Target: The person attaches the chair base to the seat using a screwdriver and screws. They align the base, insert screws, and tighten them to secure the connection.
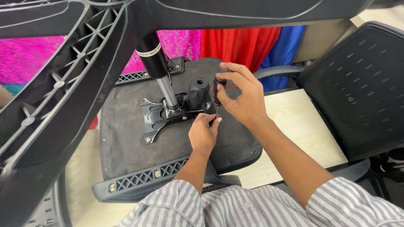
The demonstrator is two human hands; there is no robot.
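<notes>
Striped grey-and-white sleeves fill the bottom edge, and both forearms reach up from them over an upturned office chair seat lying on a pale wooden table. Black plastic spokes of the chair's star base loom across the top left corner, joined to a gas cylinder that runs down into the black metal mechanism plate bolted near the seat's middle. Beside the plate stands a black knob. Just right of that knob, the right hand grips a dark-handled screwdriver upright, fingers curled together around the handle, its tip pointing down at the seat's underside. Below it, the left hand pinches thumb and fingertips together at the screwdriver's tip, close to the plate's right edge; whether a screw sits between them cannot be told. A black mesh chair back leans at the table's right edge, and pink, red and blue cloth hangs behind the far edge.
</notes>
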